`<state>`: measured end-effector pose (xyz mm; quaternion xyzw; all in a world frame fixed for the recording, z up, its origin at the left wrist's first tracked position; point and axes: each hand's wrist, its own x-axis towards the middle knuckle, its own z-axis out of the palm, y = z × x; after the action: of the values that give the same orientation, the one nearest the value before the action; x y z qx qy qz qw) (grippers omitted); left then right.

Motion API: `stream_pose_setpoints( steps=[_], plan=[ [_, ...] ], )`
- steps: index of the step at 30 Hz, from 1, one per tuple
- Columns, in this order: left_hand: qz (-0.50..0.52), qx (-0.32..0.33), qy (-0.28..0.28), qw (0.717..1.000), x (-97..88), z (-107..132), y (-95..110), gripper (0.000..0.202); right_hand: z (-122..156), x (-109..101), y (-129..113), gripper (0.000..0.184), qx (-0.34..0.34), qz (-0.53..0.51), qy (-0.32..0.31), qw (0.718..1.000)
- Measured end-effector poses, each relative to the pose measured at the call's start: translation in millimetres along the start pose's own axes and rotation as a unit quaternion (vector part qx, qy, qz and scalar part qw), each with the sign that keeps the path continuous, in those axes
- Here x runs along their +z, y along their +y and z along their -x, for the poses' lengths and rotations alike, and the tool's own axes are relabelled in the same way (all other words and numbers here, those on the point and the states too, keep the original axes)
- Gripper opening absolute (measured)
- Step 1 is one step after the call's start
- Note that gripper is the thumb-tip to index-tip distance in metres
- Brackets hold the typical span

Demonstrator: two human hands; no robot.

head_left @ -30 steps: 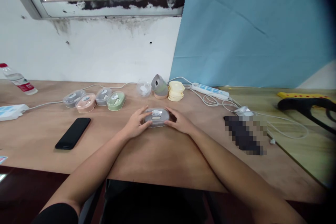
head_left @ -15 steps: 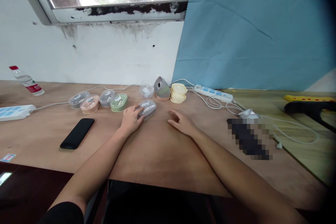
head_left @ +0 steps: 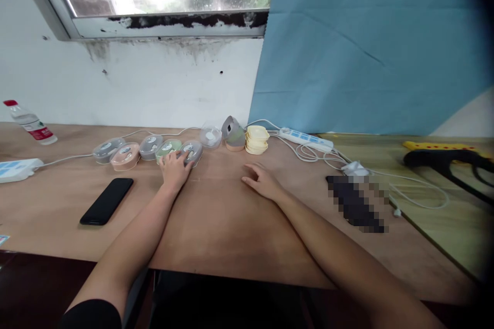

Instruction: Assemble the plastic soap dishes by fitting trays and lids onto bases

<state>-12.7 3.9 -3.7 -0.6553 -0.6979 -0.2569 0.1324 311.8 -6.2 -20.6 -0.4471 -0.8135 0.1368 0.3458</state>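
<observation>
Grey case [head_left: 193, 149] with a clear lid sits at the right end of a row of five, far back on the wooden table [head_left: 231, 236] and well away from its near edge.

At far left lies a white power strip [head_left: 13, 169] with blue markings, and behind it a water bottle [head_left: 29, 122] on its side, red cap and red label, print too small to read. A black phone [head_left: 107, 200] lies face up in open wood.

Then the row: a grey one, a pink case [head_left: 125, 156], another grey and a green case [head_left: 170, 146]. Each lid carries a small white label, unreadable.

The left hand [head_left: 174, 168] drapes its fingers over the grey case and the green one beside it; whether it grips, I cannot tell. Bare board spreads between the hands. The right hand [head_left: 260, 181] rests flat, fingers loose, holding nothing.

Behind it stand a clear lid [head_left: 210, 136], an upright grey shell [head_left: 232, 131] and a yellow stack [head_left: 257, 140]. A second power strip [head_left: 306, 138] trails white cables to the right.
</observation>
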Motion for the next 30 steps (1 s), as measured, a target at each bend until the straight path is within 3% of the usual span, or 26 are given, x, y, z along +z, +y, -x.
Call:
stream_pose_setpoints(
  steps=[4,9,19,24,30],
  plan=[
    [-0.008,-0.019,0.005,1.000,1.5,-3.8,-5.6,0.040,-4.3,2.9,6.7,0.044,0.007,0.013,0.032,0.999],
    [-0.015,-0.032,0.007,0.999,4.3,-9.0,-10.8,0.041,-19.9,6.9,20.1,0.040,0.005,0.064,0.115,0.991],
    [-0.022,-0.064,0.016,0.998,8.0,-19.3,-24.8,0.042,-74.2,0.2,64.8,0.045,0.067,0.184,0.255,0.947],
    [-0.007,-0.095,0.017,0.995,9.0,-23.1,-36.4,0.044,-85.4,-1.6,83.7,0.039,0.051,0.187,0.248,0.949],
    [-0.006,-0.106,0.026,0.994,13.6,-23.4,-37.8,0.046,-81.9,-1.3,88.7,0.032,0.062,0.155,0.262,0.951]
  ],
)
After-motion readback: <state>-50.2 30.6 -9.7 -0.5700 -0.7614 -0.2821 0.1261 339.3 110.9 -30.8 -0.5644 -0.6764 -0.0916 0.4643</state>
